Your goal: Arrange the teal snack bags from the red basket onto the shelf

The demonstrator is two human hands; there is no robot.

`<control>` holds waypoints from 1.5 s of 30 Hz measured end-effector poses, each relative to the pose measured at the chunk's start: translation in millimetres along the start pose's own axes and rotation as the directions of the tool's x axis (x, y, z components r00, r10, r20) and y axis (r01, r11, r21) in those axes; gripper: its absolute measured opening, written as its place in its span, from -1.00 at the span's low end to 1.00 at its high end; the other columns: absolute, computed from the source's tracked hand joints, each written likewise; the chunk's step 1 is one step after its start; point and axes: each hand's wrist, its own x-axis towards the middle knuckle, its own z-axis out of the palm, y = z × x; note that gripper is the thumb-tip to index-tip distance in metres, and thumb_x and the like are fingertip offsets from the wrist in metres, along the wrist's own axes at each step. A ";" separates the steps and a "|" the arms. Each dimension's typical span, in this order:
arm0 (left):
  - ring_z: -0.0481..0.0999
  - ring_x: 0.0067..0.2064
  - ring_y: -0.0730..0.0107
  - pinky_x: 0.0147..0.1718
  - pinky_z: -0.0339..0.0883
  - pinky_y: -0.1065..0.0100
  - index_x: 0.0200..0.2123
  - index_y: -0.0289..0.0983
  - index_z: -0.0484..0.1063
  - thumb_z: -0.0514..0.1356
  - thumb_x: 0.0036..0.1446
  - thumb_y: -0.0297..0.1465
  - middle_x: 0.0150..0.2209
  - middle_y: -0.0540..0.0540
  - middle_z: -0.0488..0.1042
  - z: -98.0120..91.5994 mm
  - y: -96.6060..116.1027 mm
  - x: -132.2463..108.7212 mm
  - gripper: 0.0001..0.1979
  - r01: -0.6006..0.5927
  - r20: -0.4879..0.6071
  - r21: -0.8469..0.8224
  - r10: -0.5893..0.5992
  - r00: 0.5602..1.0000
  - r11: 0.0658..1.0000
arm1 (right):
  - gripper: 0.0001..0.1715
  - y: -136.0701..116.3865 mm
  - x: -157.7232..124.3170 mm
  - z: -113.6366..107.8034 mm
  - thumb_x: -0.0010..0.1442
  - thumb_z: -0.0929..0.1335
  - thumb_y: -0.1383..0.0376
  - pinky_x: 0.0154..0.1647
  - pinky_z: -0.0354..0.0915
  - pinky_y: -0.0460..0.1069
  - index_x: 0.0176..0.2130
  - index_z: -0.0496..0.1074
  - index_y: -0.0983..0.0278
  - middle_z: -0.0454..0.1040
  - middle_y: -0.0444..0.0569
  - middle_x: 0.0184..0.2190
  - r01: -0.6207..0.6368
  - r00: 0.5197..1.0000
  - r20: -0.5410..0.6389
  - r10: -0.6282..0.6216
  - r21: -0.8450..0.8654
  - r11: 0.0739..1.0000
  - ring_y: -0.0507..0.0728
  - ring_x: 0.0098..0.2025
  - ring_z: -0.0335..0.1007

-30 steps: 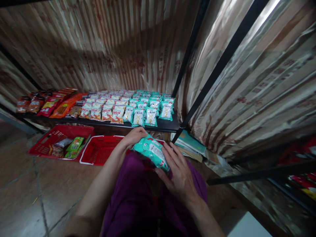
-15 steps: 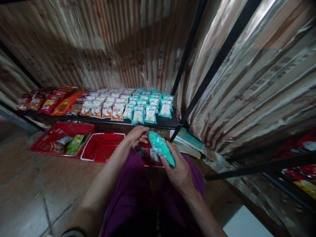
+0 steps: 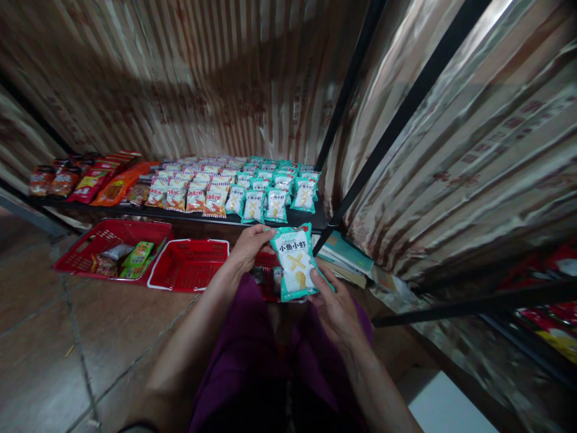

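The left hand (image 3: 247, 248) pinches a snack bag (image 3: 294, 264) in a narrow grip; the right hand (image 3: 337, 305) clasps its lower edge. Similar packets (image 3: 276, 205) line the shelf (image 3: 318, 218)

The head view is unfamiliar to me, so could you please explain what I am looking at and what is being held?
There is no robot here: these are a person's own bare hands, seen by a camera worn on the head that looks forward and down. That is why the purple trousers appear below. The left hand holds the upper left corner of a teal-and-white packet, and the right hand has its grip at the lower right, thumb on the front. Beyond them, a black shelf bears rows of similar teal packets, white-and-orange packets and, farther left, an orange bag. Red baskets stand below; the leftmost basket contains some packages. A striped curtain hangs behind.
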 end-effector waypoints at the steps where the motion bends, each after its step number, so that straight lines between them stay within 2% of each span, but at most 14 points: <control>1: 0.40 -0.55 0.57 -0.66 0.30 0.54 -0.48 -0.35 0.37 0.36 -0.12 -0.31 -0.53 0.02 0.42 1.5 0.4 0.4 -0.74 -0.013 -0.029 0.014 0.014 0.999 1.000 | -0.40 -0.5 0.0 0.7 -0.13 0.53 0.13 -0.35 0.46 0.02 -0.08 0.46 0.23 0.57 0.00 -0.18 -0.008 1.000 0.002 0.008 0.005 1.000 0.18 -0.25 0.52; 5: 0.31 -0.67 0.63 -0.72 0.17 0.56 -0.55 -0.31 0.31 0.34 -0.11 -0.29 -0.63 0.10 0.35 8.7 2.6 0.7 -0.72 -0.062 -0.108 0.071 0.069 0.992 0.996 | -0.53 -3.5 -0.9 3.3 -0.10 0.51 0.08 -0.37 0.47 0.02 -0.21 0.50 0.26 0.58 0.00 -0.24 -0.015 1.000 0.026 0.015 0.003 1.000 0.17 -0.29 0.52; 11: 0.24 -0.73 0.65 -0.75 0.06 0.55 -0.58 -0.28 0.25 0.32 -0.11 -0.24 -0.70 0.15 0.28 18.7 2.3 1.9 -0.68 -0.102 -0.186 0.123 0.124 0.975 0.987 | -0.58 -7.5 -1.2 6.0 -0.09 0.50 0.06 -0.37 0.48 0.03 -0.28 0.49 0.26 0.57 -0.01 -0.23 0.007 1.000 0.028 -0.007 -0.003 1.000 0.16 -0.29 0.52; 14: 0.22 -0.73 0.66 -0.74 0.06 0.55 -0.57 -0.27 0.25 0.31 -0.11 -0.22 -0.70 0.16 0.27 21.6 1.7 4.4 -0.68 -0.125 -0.211 0.135 0.151 0.966 0.983 | -0.55 -7.1 -0.4 5.8 -0.08 0.50 0.07 -0.30 0.49 0.05 -0.21 0.48 0.23 0.56 -0.01 -0.17 0.008 1.000 0.028 -0.009 0.031 0.999 0.19 -0.21 0.51; 19: 0.20 -0.71 0.66 -0.74 0.07 0.56 -0.57 -0.27 0.24 0.31 -0.11 -0.24 -0.69 0.17 0.24 23.2 2.4 9.9 -0.69 -0.179 -0.248 0.131 0.207 0.946 0.975 | -0.32 -4.8 -0.7 6.5 -0.13 0.53 0.15 -0.22 0.47 0.08 0.01 0.38 0.13 0.53 -0.05 -0.08 0.028 0.999 0.034 -0.030 0.043 0.999 0.19 -0.12 0.48; 22: 0.19 -0.71 0.67 -0.74 0.05 0.56 -0.59 -0.26 0.23 0.30 -0.09 -0.26 -0.69 0.18 0.22 22.8 2.0 13.4 -0.70 -0.193 -0.285 0.143 0.227 0.931 0.971 | -0.28 -4.0 -1.8 7.6 -0.17 0.55 0.18 -0.26 0.48 0.07 0.00 0.38 0.15 0.53 -0.05 -0.12 0.036 0.999 0.032 -0.036 -0.008 0.999 0.16 -0.16 0.48; 30: 0.19 -0.71 0.65 -0.72 0.06 0.55 -0.55 -0.26 0.24 0.28 -0.08 -0.23 -0.68 0.17 0.24 22.1 -8.3 18.5 -0.71 -0.166 -0.343 0.170 0.216 0.914 0.971 | -0.41 0.0 -2.2 4.2 -0.21 0.56 0.19 -0.39 0.43 -0.01 -0.14 0.45 0.22 0.56 -0.08 -0.30 0.094 0.994 0.053 -0.091 -0.064 0.994 0.06 -0.42 0.44; 34: 0.18 -0.71 0.65 -0.71 0.06 0.54 -0.57 -0.25 0.23 0.25 -0.04 -0.25 -0.70 0.18 0.22 20.3 -15.2 19.6 -0.72 -0.136 -0.312 0.172 0.185 0.932 0.976 | -0.32 0.2 -2.8 3.6 -0.20 0.55 0.18 -0.44 0.40 -0.04 -0.05 0.42 0.22 0.56 -0.09 -0.33 0.121 0.992 0.042 -0.117 -0.096 0.988 0.03 -0.47 0.41; 37: 0.22 -0.68 0.62 -0.67 0.12 0.52 -0.58 -0.27 0.25 0.26 -0.06 -0.26 -0.68 0.14 0.25 15.9 -15.0 19.9 -0.72 -0.119 -0.250 0.165 0.158 0.955 0.979 | -0.21 -0.3 -2.7 1.9 -0.21 0.55 0.18 -0.46 0.40 -0.04 0.03 0.37 0.21 0.56 -0.10 -0.32 0.128 0.992 0.015 -0.127 -0.127 0.984 0.03 -0.50 0.40; 41: 0.34 -0.55 0.58 -0.55 0.21 0.52 -0.50 -0.30 0.39 0.32 -0.13 -0.28 -0.57 0.07 0.39 6.1 -3.3 19.7 -0.78 -0.128 -0.163 0.160 0.154 0.974 0.979 | -0.17 0.7 -0.7 -4.0 -0.22 0.54 0.19 -0.44 0.41 -0.03 0.06 0.35 0.20 0.55 -0.07 -0.26 0.128 0.992 0.011 -0.128 -0.173 0.977 0.06 -0.43 0.43; 45: 0.37 -0.46 0.53 -0.44 0.24 0.48 -0.44 -0.31 0.48 0.36 -0.20 -0.22 -0.50 0.03 0.45 -1.4 14.6 19.0 -0.70 -0.137 0.013 0.202 0.137 0.991 0.970 | -0.17 1.4 0.4 -7.4 -0.22 0.54 0.19 -0.42 0.42 -0.03 0.07 0.34 0.20 0.56 -0.07 -0.26 0.100 0.995 0.028 -0.097 -0.188 0.977 0.10 -0.36 0.46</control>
